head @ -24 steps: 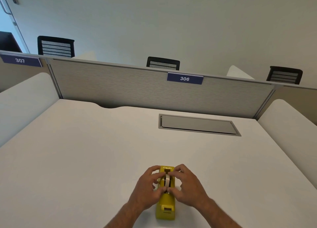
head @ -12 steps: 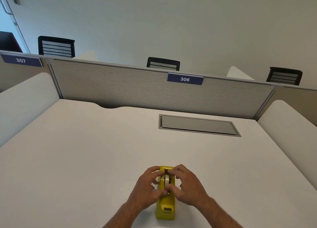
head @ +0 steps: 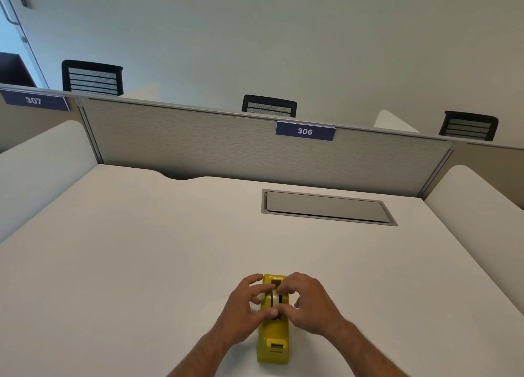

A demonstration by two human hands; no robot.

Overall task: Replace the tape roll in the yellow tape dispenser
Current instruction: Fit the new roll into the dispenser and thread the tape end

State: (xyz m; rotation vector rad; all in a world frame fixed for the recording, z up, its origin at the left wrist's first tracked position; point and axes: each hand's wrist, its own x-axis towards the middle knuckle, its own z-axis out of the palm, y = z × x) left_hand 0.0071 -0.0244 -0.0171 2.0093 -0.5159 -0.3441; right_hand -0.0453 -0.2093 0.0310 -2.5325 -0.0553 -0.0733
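Note:
A yellow tape dispenser [head: 273, 335] lies lengthwise on the white desk [head: 141, 263] near its front edge, cutter end toward me. A pale tape roll [head: 273, 298] stands on edge in the dispenser's slot. My left hand [head: 245, 308] pinches the roll from the left, thumb low on its near side. My right hand [head: 307, 303] pinches it from the right, fingers curled over the top. Both hands cover most of the roll and the dispenser's middle.
A grey cable hatch [head: 326, 206] is set into the desk at the back right. A grey partition [head: 226, 149] with a "306" label [head: 305, 131] closes the far edge. White side panels [head: 42, 164] flank the desk. Black chair backs [head: 268, 105] show behind.
The roll sits slightly lower in the slot than a second ago. Both hands have stayed around it, with fingers shifted a little over the top.

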